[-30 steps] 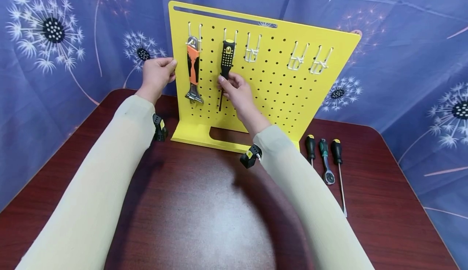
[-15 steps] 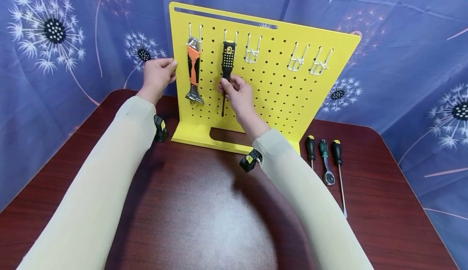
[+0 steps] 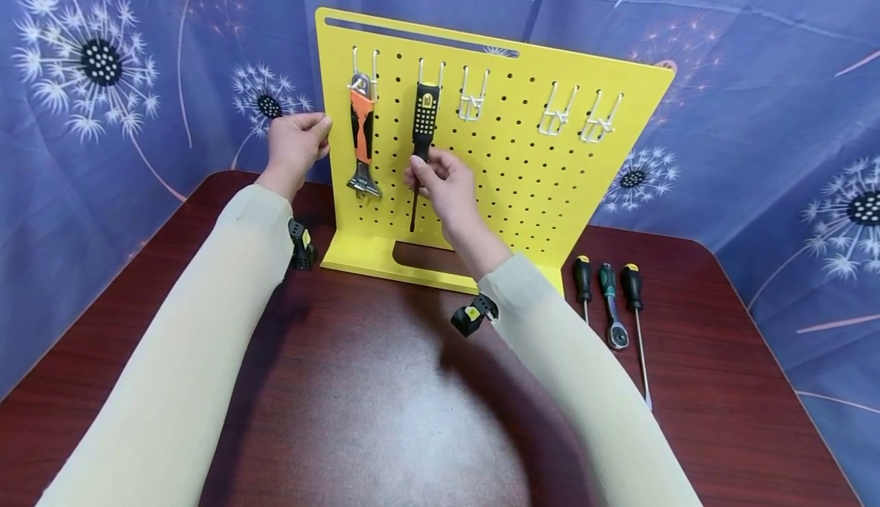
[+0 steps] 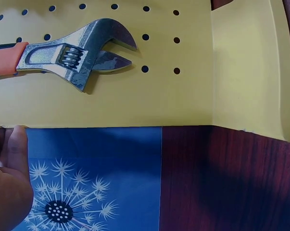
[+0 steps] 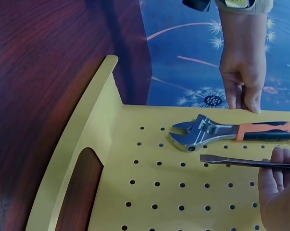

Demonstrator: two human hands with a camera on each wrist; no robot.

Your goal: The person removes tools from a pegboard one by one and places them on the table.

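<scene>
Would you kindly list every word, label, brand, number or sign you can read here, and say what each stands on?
No readable text in any view.
Wrench: any marks are too small or blurred to read.
Held screwdriver: no legible lettering.
Ratchet: too small to tell.
Yellow patch at the left wrist: any print is too blurred.

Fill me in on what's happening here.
A person's right hand pinches a screwdriver just below its handle, upright in front of a hook on the yellow board; whether it hangs there is unclear. The left hand grips the board's edge. A wrench hangs alongside. Two other screwdrivers and a ratchet lie on the table.
</scene>
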